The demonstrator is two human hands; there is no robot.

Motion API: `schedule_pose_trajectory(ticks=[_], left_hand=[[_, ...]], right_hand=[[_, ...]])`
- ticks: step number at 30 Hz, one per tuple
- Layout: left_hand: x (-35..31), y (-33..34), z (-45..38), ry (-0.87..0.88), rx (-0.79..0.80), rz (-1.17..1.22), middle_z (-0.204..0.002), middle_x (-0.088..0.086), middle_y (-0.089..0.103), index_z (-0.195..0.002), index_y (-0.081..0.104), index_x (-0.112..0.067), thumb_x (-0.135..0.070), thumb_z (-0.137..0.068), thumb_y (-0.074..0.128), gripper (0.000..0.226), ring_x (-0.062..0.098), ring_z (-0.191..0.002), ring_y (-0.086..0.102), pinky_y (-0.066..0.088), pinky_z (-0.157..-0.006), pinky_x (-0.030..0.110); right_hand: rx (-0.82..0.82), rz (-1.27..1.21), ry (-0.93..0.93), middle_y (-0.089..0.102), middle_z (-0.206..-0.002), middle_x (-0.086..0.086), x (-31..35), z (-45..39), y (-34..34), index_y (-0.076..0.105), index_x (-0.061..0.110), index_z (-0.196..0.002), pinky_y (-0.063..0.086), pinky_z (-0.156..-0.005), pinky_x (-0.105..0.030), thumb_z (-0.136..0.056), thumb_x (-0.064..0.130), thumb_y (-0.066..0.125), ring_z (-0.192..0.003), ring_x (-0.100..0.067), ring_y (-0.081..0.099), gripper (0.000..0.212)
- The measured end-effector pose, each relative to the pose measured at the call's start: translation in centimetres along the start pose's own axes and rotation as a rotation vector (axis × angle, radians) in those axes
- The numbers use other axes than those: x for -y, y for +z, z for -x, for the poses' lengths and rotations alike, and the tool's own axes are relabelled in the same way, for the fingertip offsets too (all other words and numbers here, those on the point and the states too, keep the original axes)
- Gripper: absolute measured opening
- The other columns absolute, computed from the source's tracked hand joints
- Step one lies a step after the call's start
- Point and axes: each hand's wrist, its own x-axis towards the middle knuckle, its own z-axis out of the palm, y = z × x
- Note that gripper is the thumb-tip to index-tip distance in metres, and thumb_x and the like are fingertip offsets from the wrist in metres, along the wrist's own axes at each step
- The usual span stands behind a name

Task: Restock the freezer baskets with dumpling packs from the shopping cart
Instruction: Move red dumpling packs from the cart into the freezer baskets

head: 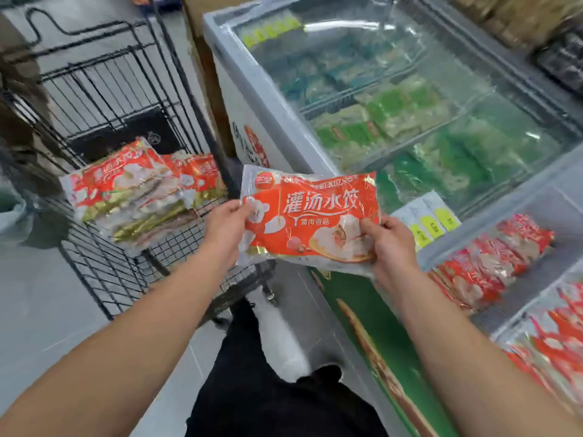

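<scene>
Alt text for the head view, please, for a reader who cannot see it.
Both hands, left hand and right hand, hold a red dumpling pack between a black shopping cart with more packs and a freezer holding red packs.

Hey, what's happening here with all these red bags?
A person is holding one red dumpling pack flat between both hands, the left hand pinching its left edge and the right hand its right edge. More packs lie stacked in the black wire shopping cart on the left. On the right, the freezer basket already holds red packs.
</scene>
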Motion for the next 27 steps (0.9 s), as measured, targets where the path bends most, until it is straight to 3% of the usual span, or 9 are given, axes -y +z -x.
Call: schedule_pose_trajectory(ticks=[3, 9, 12, 14, 16, 18, 20, 24, 27], left_hand=[[1.8, 5.3, 3.8, 0.014, 0.077, -0.079, -0.097, 0.005, 0.077, -0.093, 0.074, -0.016, -0.023, -0.093, 0.068, 0.010, 0.023, -0.093, 0.073, 0.058, -0.089, 0.045], [3.8, 14.5, 9.6, 0.047, 0.214, -0.230, -0.091, 0.000, 0.077, -0.079, 0.074, -0.024, -0.026, -0.086, 0.071, 0.008, 0.024, -0.092, 0.073, 0.056, -0.093, 0.048], [4.2, 18.9, 11.8, 0.038, 0.326, -0.292, -0.091, 0.009, 0.077, -0.080, 0.074, -0.015, -0.015, -0.083, 0.071, 0.004, 0.031, -0.093, 0.073, 0.058, -0.090, 0.051], [4.6, 21.8, 12.7, 0.035, 0.407, -0.356, -0.091, 0.013, 0.077, -0.087, 0.075, -0.008, -0.010, -0.078, 0.069, 0.011, 0.033, -0.092, 0.073, 0.058, -0.087, 0.054], [5.4, 25.1, 13.8, 0.028, 0.486, -0.429, -0.085, 0.014, 0.075, -0.091, 0.072, -0.002, 0.001, -0.081, 0.064, 0.013, 0.029, -0.083, 0.073, 0.061, -0.082, 0.047], [6.3, 28.2, 15.2, 0.033, 0.572, -0.516, -0.072, 0.007, 0.072, -0.080, 0.070, -0.005, 0.003, -0.085, 0.061, 0.014, 0.018, -0.065, 0.067, 0.058, -0.065, 0.029], [7.4, 30.8, 16.0, 0.026, 0.639, -0.589, -0.067, 0.004, 0.071, -0.074, 0.069, -0.010, 0.000, -0.088, 0.062, 0.019, 0.014, -0.059, 0.065, 0.052, -0.058, 0.024], [9.3, 34.9, 16.0, -0.015, 0.740, -0.684, -0.081, 0.007, 0.075, -0.082, 0.070, -0.012, -0.003, -0.091, 0.061, 0.016, 0.017, -0.071, 0.072, 0.058, -0.063, 0.027], [10.2, 37.2, 14.9, -0.003, 0.757, -0.739, -0.093, 0.011, 0.077, -0.088, 0.073, -0.014, -0.003, -0.087, 0.063, 0.015, 0.027, -0.086, 0.074, 0.061, -0.077, 0.041]], right_hand=[[-0.056, -0.080, -0.002, 0.071, -0.066, 0.004, -0.8, 2.1, -7.9, 0.064, 0.013, -0.081, 0.052, -0.056, -0.025, -0.084, 0.001, 0.068, -0.060, -0.012, 0.067, 0.013], [-0.243, -0.131, 0.025, 0.076, -0.082, -0.002, -2.4, 5.1, -19.6, 0.069, 0.008, -0.096, 0.060, -0.079, -0.045, -0.083, 0.006, 0.070, -0.081, -0.024, 0.072, 0.013], [-0.320, -0.181, 0.055, 0.075, -0.073, 0.007, -3.3, 6.1, -24.3, 0.066, 0.017, -0.089, 0.059, -0.074, -0.038, -0.086, 0.007, 0.070, -0.078, -0.020, 0.072, 0.011], [-0.387, -0.195, 0.070, 0.075, -0.079, 0.004, -4.2, 6.6, -27.2, 0.066, 0.019, -0.089, 0.059, -0.076, -0.040, -0.083, 0.010, 0.072, -0.081, -0.023, 0.073, 0.012], [-0.455, -0.188, 0.083, 0.076, -0.084, 0.001, -5.4, 7.2, -29.9, 0.068, 0.018, -0.090, 0.060, -0.077, -0.044, -0.079, 0.012, 0.074, -0.082, -0.026, 0.073, 0.014], [-0.513, -0.192, 0.096, 0.074, -0.080, 0.000, -6.5, 8.0, -32.0, 0.067, 0.017, -0.086, 0.058, -0.075, -0.040, -0.081, 0.006, 0.071, -0.078, -0.026, 0.071, 0.013], [-0.542, -0.195, 0.115, 0.074, -0.079, 0.002, -7.7, 8.3, -33.6, 0.068, 0.018, -0.086, 0.057, -0.076, -0.040, -0.083, 0.002, 0.069, -0.079, -0.025, 0.071, 0.016], [-0.587, -0.155, 0.184, 0.077, -0.090, -0.004, -9.4, 7.5, -35.2, 0.070, 0.012, -0.100, 0.059, -0.081, -0.052, -0.075, 0.007, 0.069, -0.085, -0.029, 0.073, 0.026], [-0.635, -0.111, 0.258, 0.074, -0.090, -0.008, -9.7, 5.9, -35.2, 0.067, 0.006, -0.097, 0.057, -0.069, -0.044, -0.074, 0.007, 0.070, -0.081, -0.030, 0.069, 0.023]])
